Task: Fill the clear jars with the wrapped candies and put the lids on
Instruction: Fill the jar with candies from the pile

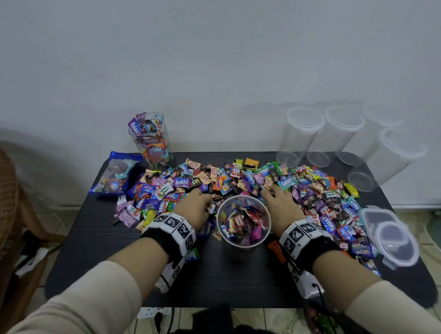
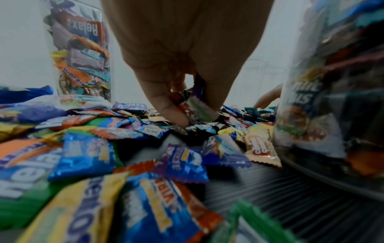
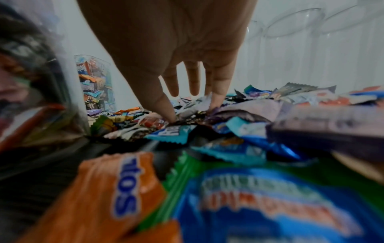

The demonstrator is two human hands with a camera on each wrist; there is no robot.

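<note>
At 6 o'clock on the bench (image 1: 124,258) stands an open round jar (image 1: 242,224), partly full of candies (image 1: 314,193). The left hand (image 1: 196,207) pinches a few wrappers at its 9 o'clock; the right hand (image 1: 279,207) digs flat fingers into the pile at 2 o'clock. One square jar (image 1: 149,141) at 11 o'clock looks full but lidless, and four empty jars (image 1: 342,136) wait at 1 o'clock.
</note>
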